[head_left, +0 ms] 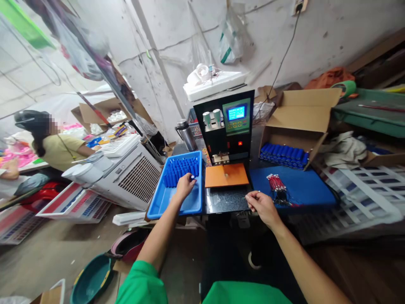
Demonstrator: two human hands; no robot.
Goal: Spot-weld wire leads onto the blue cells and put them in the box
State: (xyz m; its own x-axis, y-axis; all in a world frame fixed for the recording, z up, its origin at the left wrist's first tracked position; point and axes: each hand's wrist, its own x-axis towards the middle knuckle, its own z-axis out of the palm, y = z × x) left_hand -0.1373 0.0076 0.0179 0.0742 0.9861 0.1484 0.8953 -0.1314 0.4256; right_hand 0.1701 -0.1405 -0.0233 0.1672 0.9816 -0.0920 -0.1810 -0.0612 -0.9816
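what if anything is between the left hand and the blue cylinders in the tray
Nothing visible: the left hand is over the tray, past its near rim, right by the blue cylinders. Whether it touches any is too small to tell.

Dark blue cylinders [180,169], lighter blue tray [163,206], orange board [215,177]

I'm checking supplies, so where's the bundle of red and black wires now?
In the head view, the wire bundle lies right of centre on the blue mat, just beyond the right hand and in front of the cardboard box.
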